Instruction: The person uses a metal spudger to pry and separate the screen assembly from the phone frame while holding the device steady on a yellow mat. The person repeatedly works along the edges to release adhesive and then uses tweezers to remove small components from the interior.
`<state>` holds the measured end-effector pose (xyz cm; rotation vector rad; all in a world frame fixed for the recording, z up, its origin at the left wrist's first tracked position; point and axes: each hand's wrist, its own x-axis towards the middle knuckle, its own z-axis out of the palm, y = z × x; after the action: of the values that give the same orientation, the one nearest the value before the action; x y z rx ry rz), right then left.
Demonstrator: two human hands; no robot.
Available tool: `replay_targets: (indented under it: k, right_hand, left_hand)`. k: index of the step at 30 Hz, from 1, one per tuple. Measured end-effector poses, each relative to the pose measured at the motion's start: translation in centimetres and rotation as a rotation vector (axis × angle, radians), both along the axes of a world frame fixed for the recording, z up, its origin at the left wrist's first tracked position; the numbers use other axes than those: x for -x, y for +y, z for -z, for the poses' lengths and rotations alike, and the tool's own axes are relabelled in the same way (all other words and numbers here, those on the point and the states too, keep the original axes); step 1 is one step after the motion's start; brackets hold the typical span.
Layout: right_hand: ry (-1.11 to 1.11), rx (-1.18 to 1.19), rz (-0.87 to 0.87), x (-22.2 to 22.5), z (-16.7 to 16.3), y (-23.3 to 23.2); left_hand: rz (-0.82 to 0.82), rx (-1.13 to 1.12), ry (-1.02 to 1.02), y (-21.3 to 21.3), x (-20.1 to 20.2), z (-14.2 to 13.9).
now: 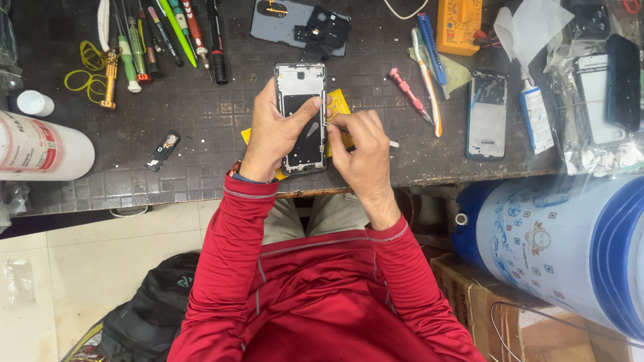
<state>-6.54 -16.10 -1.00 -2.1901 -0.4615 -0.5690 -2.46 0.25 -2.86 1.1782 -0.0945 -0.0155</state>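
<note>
— Where is the opened phone frame [301,117] sitting?

— It is lying near the middle of the dark workbench [201,127], its long side running from twelve to six o'clock, over a yellow pad [339,105].

— What is the left hand [272,134] doing?

— It is wrapping the frame's nine o'clock edge, wrist bent upward, thumb stretching across the frame's face and pressing on it.

— And the right hand [359,144]?

— It is coming in from four o'clock, fingers curling together and pinching a thin white-handled tool [389,143] whose tip is meeting the frame's three o'clock edge.

— Anything around?

— Screwdrivers [168,33] are lying at eleven o'clock, a second phone frame [486,115] at three o'clock.
</note>
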Motion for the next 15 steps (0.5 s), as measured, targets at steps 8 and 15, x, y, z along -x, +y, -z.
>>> replay_targets:
  k: [8,15]
  right_hand:
    - [0.009,0.003,0.006,0.3,0.3,0.8]
    - [0.132,-0.333,0.080,0.3,-0.3,2.3]
  left_hand:
    - [0.006,0.007,-0.021,1.0,0.2,-0.2]
    - [-0.033,-0.071,-0.108,2.3,0.0,0.6]
